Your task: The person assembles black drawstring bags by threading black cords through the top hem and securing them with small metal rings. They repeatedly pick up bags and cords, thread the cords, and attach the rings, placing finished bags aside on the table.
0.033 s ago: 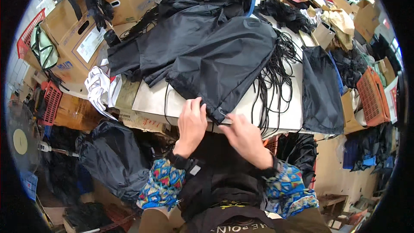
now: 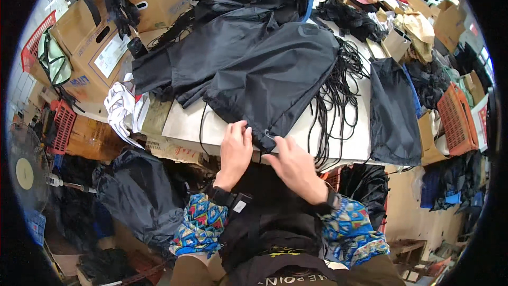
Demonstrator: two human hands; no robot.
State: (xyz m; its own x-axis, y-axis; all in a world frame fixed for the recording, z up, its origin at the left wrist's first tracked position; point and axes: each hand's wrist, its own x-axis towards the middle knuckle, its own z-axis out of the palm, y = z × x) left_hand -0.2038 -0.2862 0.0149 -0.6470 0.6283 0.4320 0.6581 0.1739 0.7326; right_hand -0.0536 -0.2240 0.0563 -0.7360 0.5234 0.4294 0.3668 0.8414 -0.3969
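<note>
At our left stands a red plastic lattice basket (image 2: 63, 126), and right of it hangs a crumpled black sheet of thin fabric (image 2: 140, 196). Next comes our left hand (image 2: 235, 151), its fingertips on the near hem of a large, smooth black fabric piece (image 2: 275, 69) spread over a pale, flat tabletop (image 2: 185, 124); we cannot tell whether they pinch the hem. That piece narrows to a corner between our hands at the table's near edge, where a small grey curved loop (image 2: 268, 134) shows.

Our right hand (image 2: 297, 169) has shifted slightly leftward, and its thumb now sits a little apart from the forefinger, which touches the cloth near the loop. We judge that the corner is being adjusted, though we cannot tell whether the right hand grips it.

Farther right hang loose, thin black cords (image 2: 341, 111), then a flat black fabric panel (image 2: 394, 111), and finally an orange plastic lattice crate (image 2: 457, 119).
</note>
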